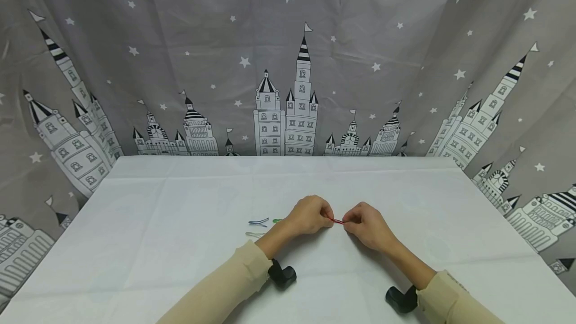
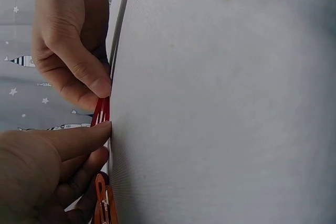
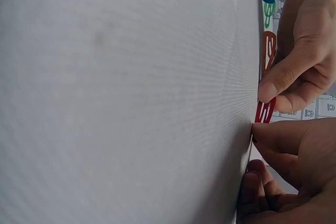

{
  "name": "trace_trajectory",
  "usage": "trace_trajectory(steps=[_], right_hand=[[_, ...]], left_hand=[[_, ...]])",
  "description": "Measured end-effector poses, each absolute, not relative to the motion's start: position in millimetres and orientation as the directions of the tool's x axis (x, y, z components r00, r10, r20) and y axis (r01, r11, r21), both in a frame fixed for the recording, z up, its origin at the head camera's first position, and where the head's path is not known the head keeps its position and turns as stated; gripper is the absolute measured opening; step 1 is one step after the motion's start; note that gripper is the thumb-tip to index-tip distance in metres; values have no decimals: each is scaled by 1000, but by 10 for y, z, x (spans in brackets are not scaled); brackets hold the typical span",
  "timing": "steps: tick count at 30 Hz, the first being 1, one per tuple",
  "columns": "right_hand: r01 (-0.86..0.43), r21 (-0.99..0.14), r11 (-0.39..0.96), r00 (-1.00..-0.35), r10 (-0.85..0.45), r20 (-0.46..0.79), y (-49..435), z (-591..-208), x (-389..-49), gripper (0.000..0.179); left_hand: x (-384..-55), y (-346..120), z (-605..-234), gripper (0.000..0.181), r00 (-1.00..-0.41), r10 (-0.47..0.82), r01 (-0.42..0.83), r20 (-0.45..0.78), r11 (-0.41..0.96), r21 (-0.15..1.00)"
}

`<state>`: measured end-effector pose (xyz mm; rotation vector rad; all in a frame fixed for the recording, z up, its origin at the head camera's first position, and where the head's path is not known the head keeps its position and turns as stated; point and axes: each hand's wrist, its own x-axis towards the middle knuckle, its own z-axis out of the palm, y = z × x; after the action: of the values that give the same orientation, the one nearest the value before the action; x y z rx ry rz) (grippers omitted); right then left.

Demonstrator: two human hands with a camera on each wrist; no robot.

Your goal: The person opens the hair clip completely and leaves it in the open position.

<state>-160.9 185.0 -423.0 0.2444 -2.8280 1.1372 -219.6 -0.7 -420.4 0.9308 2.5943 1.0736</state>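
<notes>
Both hands meet over the white table around a red snap hair clip [image 1: 338,222]. My left hand [image 1: 311,215] pinches one end of it between thumb and fingers. The other end sits in the pinch of my right hand [image 1: 370,226]. In the left wrist view the middle of the red clip [image 2: 101,109] shows between the two sets of fingertips, close against the tabletop. An orange snap hair clip [image 2: 103,203] lies near my left hand; the head view hides it behind that hand.
Left of the left forearm lie a blue hair clip [image 1: 258,222], a green clip [image 1: 276,220] partly covered by the wrist, and a pale clip [image 1: 255,235]. Behind the table [image 1: 180,254] hangs a grey curtain [image 1: 207,24] printed with castles and stars.
</notes>
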Motion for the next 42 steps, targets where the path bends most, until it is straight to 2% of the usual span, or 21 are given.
trace_trajectory(steps=[23,36,42], right_hand=[[-195,-685,702,-981,-133,143,1853,-4264,-1608,6],[-188,-744,641,-982,-115,149,1844,-4222,-1586,6],[-237,-774,587,-971,-145,188,1806,-4158,-1565,4]], left_hand=[[-2227,-8,-4243,5,-776,626,500,80,532,683],[-2222,-52,-4206,4,-781,611,486,129,466,740],[-2190,-166,-4117,5,-788,599,471,145,434,768]])
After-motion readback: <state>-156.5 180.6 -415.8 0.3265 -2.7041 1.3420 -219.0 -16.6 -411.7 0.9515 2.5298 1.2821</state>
